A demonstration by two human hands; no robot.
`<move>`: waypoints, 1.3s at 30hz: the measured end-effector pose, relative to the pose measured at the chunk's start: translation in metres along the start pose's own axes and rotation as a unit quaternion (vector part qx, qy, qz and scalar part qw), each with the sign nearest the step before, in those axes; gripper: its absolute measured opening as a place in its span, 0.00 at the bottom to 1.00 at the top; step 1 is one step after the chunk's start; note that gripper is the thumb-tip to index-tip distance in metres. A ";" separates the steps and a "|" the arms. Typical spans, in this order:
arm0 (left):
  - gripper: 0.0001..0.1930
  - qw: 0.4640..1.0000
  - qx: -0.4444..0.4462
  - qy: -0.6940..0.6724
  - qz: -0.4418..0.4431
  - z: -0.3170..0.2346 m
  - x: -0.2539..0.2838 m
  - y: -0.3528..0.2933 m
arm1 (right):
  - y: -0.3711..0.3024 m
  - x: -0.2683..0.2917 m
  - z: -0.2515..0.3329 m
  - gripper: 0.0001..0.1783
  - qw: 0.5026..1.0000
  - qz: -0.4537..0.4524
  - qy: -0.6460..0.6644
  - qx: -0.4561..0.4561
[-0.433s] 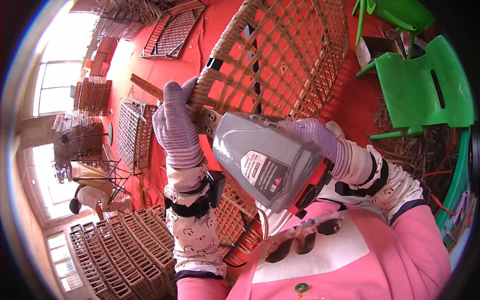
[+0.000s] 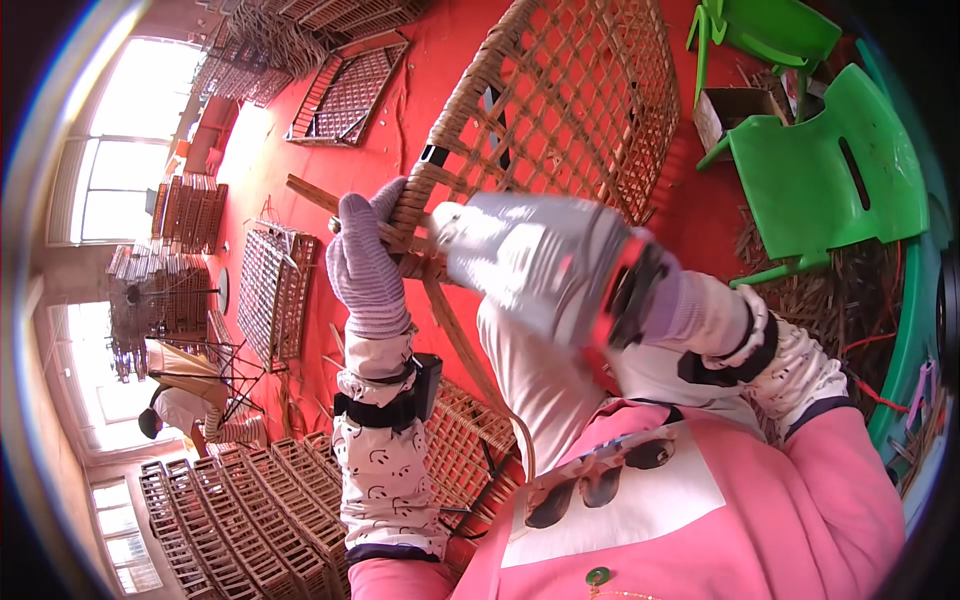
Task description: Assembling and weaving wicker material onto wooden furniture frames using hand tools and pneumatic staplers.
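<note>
Wvn panel (image 2: 568,105) has bttm edge in L grip (image 2: 366,268).

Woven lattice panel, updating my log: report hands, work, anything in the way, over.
Left hand gripping woven lattice panel by its edge. Right hand holding grey power tool, blurred, near that edge. Tool hides right fingers; contact with panel unclear.

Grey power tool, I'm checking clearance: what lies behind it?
Past the tool show the woven panel and a trouser leg; the right hand is partly covered, its fingertips hidden.
</note>
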State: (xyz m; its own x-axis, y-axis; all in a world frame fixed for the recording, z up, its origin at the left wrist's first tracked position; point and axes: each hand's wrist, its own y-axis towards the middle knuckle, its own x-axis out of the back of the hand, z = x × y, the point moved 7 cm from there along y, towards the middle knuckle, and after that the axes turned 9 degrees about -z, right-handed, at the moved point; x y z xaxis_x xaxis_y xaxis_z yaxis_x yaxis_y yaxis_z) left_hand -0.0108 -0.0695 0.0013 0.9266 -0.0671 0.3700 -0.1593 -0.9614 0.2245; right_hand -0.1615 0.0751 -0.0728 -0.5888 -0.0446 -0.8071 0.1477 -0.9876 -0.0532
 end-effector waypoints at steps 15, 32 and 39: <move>0.24 0.992 -0.091 0.063 0.057 -0.002 0.020 -0.018 | -0.164 0.318 0.166 0.32 0.349 -0.564 -0.741 -0.102; 0.24 0.941 -0.168 0.290 0.057 -0.042 -0.030 -0.053 | -0.442 0.202 0.276 0.53 0.266 -0.715 -0.642 -0.075; 0.37 0.954 -0.224 0.200 -0.018 -0.030 -0.020 -0.065 | -0.531 0.206 0.233 0.45 0.416 -0.672 -0.564 -0.237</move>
State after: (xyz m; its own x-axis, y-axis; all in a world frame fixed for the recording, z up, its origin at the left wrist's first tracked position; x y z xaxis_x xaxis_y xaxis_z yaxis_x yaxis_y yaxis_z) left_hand -0.0292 0.0021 0.0068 0.7437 0.1566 0.6500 -0.3431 -0.7450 0.5721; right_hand -0.5464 0.5557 -0.0741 -0.3513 0.1933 0.9161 -0.9358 -0.1047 -0.3367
